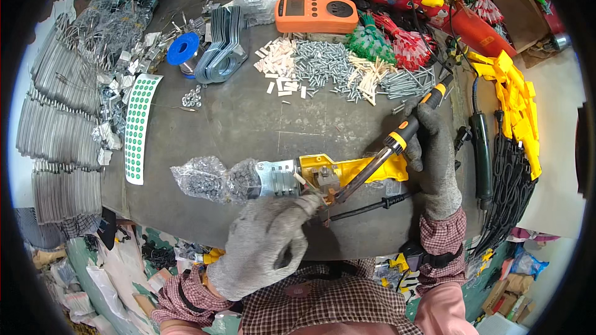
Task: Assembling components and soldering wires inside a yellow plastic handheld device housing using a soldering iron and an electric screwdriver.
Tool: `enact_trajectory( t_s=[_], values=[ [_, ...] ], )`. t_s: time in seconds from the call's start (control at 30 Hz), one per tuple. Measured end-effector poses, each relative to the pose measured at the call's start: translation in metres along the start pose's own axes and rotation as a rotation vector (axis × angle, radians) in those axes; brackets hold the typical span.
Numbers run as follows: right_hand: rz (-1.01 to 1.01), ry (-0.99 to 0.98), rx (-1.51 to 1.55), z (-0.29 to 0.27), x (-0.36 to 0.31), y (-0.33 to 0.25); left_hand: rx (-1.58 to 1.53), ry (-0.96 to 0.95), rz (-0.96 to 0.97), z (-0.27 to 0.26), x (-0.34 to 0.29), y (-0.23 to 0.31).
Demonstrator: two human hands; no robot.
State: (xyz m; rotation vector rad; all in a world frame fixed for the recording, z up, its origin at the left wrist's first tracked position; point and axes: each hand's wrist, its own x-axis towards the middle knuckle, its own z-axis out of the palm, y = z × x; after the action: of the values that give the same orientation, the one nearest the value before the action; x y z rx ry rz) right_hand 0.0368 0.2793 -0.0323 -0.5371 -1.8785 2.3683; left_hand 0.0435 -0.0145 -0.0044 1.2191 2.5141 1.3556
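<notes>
Think of a clock with the yellow shell [351,169] in its middle. It lies on the gray bench [248,108] right in front of the person, maybe so both hands can get to it easily. The right hand [434,155], at three o'clock, wraps its fingers around the handle of what looks like a soldering iron [406,129]. The iron slants down to seven o'clock, so its tip comes near the little parts at the shell's near side. The left hand [270,236] is at eight o'clock with its fingertips close together by that tip. I cannot tell if they pinch a thin wire. Perhaps they help keep something small still. A black cord [372,206] runs out below the shell. A shiny metal plate [277,177] and a clear plastic bag [214,180] are at nine o'clock. Piles of screws [320,62] sit at twelve, likely to be easy to grab, with an orange meter [316,15] behind them. More yellow pieces [515,87] are heaped at two.
</notes>
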Motion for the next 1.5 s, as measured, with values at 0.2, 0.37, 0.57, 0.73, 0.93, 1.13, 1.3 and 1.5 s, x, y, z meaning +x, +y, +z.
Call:
enact_trajectory(
  t_s=[0.2, 0.37, 0.57, 0.73, 0.93, 1.13, 1.3, 1.5],
  values=[
    [0.043, 0.128, -0.101, 0.008, -0.011, -0.013, 0.149, 0.137, 0.048, -0.009, -0.012, -0.005],
    [-0.170, 0.232, 0.201, -0.011, -0.052, -0.011, 0.071, 0.052, -0.016, -0.006, -0.015, 0.024],
    [-0.282, 0.395, 0.300, -0.018, -0.091, 0.037, 0.116, 0.055, -0.023, 0.015, -0.005, 0.020],
    [-0.291, 0.378, 0.287, -0.020, -0.091, 0.052, 0.255, 0.028, 0.017, 0.020, 0.003, 0.018],
    [-0.260, 0.328, 0.314, -0.017, -0.090, 0.052, 0.375, 0.010, 0.030, 0.025, 0.011, 0.018],
    [-0.263, 0.311, 0.341, -0.015, -0.091, 0.052, 0.403, -0.064, -0.015, 0.027, 0.014, 0.018],
    [-0.270, 0.358, 0.319, -0.022, -0.093, 0.062, 0.427, -0.042, -0.004, 0.029, 0.011, 0.019],
    [-0.240, 0.345, 0.317, -0.016, -0.092, 0.054, 0.412, -0.104, -0.032, 0.027, 0.012, 0.019]
  ],
)
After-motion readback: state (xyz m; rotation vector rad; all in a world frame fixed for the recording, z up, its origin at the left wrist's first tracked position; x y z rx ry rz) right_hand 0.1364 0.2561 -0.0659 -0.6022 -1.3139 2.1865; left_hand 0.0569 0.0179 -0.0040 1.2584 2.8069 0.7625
